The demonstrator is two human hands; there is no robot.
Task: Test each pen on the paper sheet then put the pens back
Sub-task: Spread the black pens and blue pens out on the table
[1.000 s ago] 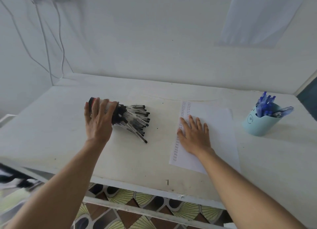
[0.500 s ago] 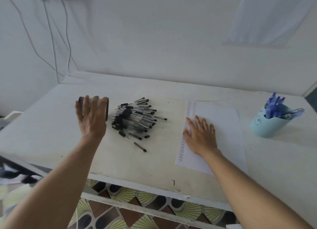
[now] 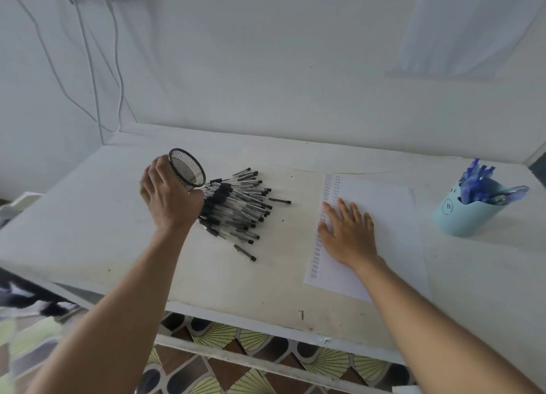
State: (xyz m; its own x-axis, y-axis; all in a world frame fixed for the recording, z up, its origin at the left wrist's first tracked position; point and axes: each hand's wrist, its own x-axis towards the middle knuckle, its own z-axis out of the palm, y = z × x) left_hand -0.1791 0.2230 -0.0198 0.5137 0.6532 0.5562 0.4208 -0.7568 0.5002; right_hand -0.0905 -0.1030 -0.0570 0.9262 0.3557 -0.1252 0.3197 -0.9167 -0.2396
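Left grip (image 3: pixel 170 200) curled; right grip (image 3: pixel 347 234) flat

Soft, even daylight fills the scene with a cool, bluish-white cast, and the desk (image 3: pixel 88 216) looks matte and evenly lit. Shadows are faint and soft-edged: a pale one lies to the right of the blue cup (image 3: pixel 461 219), and a thin one sits under the heap of pens (image 3: pixel 236 207). The centre is sharp enough to show the weave of the mesh holder (image 3: pixel 186 169) in the left hand (image 3: pixel 168 198), yet the marks on the paper (image 3: pixel 384 216) are too small to read. The upper left corner and a dark shape (image 3: pixel 26 299) at the lower left edge are smeared. The wide lens bows the desk edges and splays the walls (image 3: pixel 266 68) outward.
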